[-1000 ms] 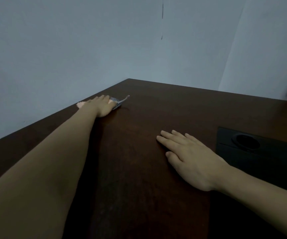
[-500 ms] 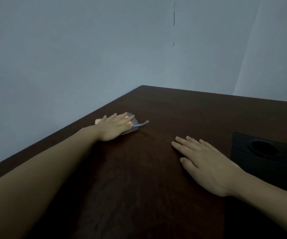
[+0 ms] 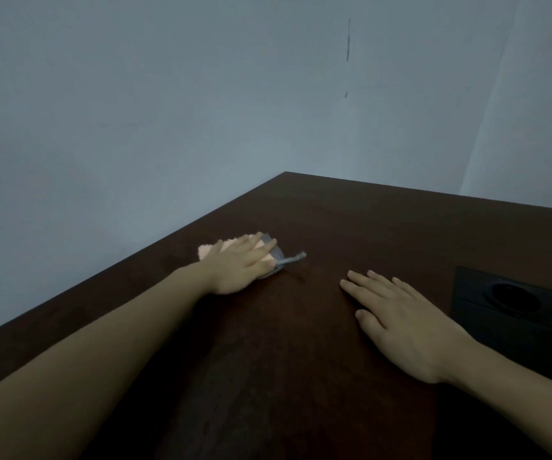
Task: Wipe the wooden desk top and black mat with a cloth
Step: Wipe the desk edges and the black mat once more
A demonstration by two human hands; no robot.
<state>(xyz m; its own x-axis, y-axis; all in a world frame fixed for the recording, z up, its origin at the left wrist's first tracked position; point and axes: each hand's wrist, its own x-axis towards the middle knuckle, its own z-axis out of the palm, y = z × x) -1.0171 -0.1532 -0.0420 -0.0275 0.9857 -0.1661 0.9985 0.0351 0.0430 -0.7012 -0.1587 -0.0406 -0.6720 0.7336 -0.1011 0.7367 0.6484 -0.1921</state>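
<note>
Cloth (image 3: 276, 260): lies under your left hand (image 3: 239, 268), flat on the counter (image 3: 301, 343). Your fingers are straight and spread, pressing down on it, not curled round it. A peach-coloured, fuzzy edge shows past the outer side of the hand and between the fingers; a grey part with a fine black-and-white woven pattern shows at the fingertips, and a narrow twisted tail of it sticks out toward your right hand (image 3: 400, 327). Soft, crumpled, irregular in outline.

Left hand: palm down, near the counter's left edge, forearm stretched out long across the surface.

Right hand: flat on bare wood, palm down, fingers straight and slightly fanned, thumb out to the side. It holds nothing. It lies apart from the cloth, with a strip of bare counter between the two hands.

Counter: dark brown wood, smooth, dull sheen, faint grain. Straight edges meet in a corner beyond both hands.

Mat (image 3: 517, 313): black, matte, flat, straight-edged, lying just beyond the right hand's outer side and wrist. Neither hand touches it. A round, darker recess or ring (image 3: 512, 298) sits in its upper part; what it is you cannot tell in this dim light.

Wall (image 3: 168, 111): plain, pale grey-blue, smooth, behind the counter, with a thin dark vertical mark (image 3: 348, 39) high up.
</note>
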